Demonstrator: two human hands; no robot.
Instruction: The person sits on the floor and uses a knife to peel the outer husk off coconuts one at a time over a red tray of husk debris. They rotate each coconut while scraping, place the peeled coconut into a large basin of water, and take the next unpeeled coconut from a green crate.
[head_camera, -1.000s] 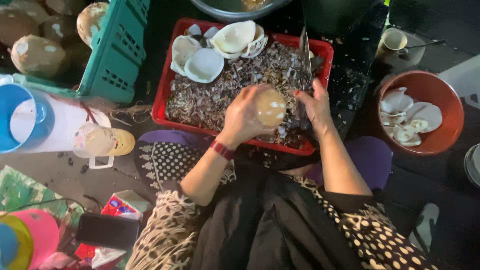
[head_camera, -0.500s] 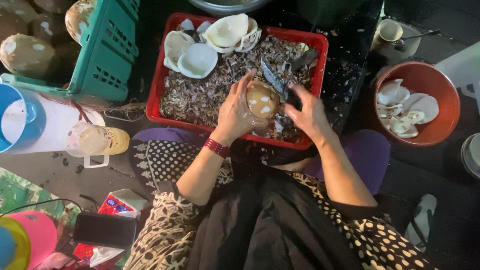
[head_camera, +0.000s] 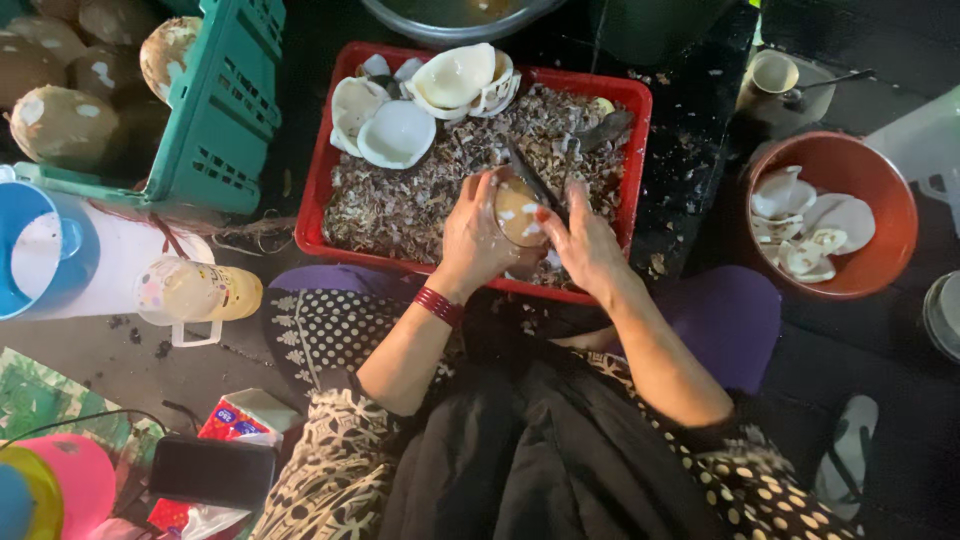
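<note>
My left hand (head_camera: 472, 238) grips a piece of coconot flesh (head_camera: 518, 212) with brown skin patches, held over a red tray (head_camera: 316, 190) filled with brown shavings. My right hand (head_camera: 583, 238) holds a knife (head_camera: 532, 180) whose blade lies against the coconut piece. White peeled coconut pieces (head_camera: 398, 133) are piled at the tray's far left. A red band circles my left wrist.
A green crate (head_camera: 215, 120) with whole coconuts (head_camera: 60, 125) stands at left. A red-brown bowl (head_camera: 895, 235) with coconut pieces is at right. A blue cup (head_camera: 45, 250), a plastic jug (head_camera: 195, 292), a phone (head_camera: 212, 470) and a small cup (head_camera: 772, 75) lie around.
The knife went from raised at the tray's far side to lying against the coconut piece. Both hands shifted slightly with the piece, which has turned in my left hand.
</note>
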